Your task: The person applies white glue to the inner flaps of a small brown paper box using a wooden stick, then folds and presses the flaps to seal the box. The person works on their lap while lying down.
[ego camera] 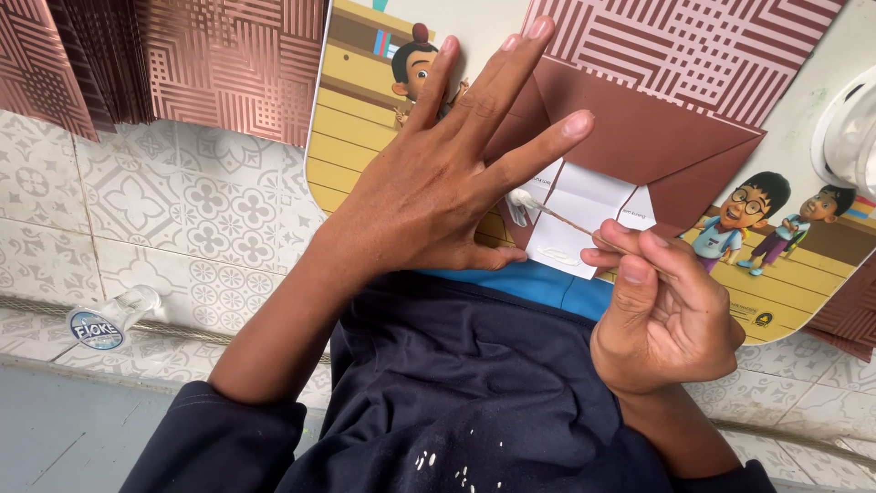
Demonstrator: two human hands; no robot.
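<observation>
My left hand (438,173) lies flat, fingers spread, pressing down on a brown paper envelope (630,128) that rests on a cartoon-printed board (365,100) across my lap. The envelope's flaps are folded in, leaving a white inner patch (584,215) showing. My right hand (666,310) pinches a thin stick (557,217) whose white-coated tip touches the flap edge next to my left thumb.
A stack of patterned brown envelopes (182,59) lies on the tiled floor at upper left. More patterned paper (693,46) sits under the envelope at the top. A small clear bottle with a blue label (105,321) lies at the left. A white object (849,137) is at the right edge.
</observation>
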